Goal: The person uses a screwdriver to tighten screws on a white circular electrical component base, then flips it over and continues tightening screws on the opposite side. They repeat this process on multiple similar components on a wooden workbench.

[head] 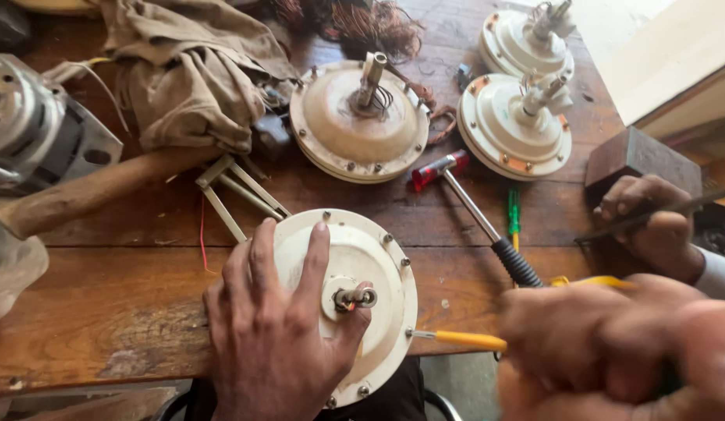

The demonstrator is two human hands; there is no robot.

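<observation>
Worn wooden bench (105, 304): left hand (276, 335) fingers spread flat on round cream motor housing (378, 269); right hand (604, 343) grips yellow-handled screwdriver (460, 338).

Left hand (280, 331): flat, palm down, fingers spread and pointing away from the body, thumb angled out to the right. Right hand (604, 347): close to the camera, blurred, curled in a fist-like grip, knuckles up; low right of view, well apart from the left

Repair workshop: fan motors (359, 117), hammer (475, 212), worn wooden bench (105, 304).
</observation>
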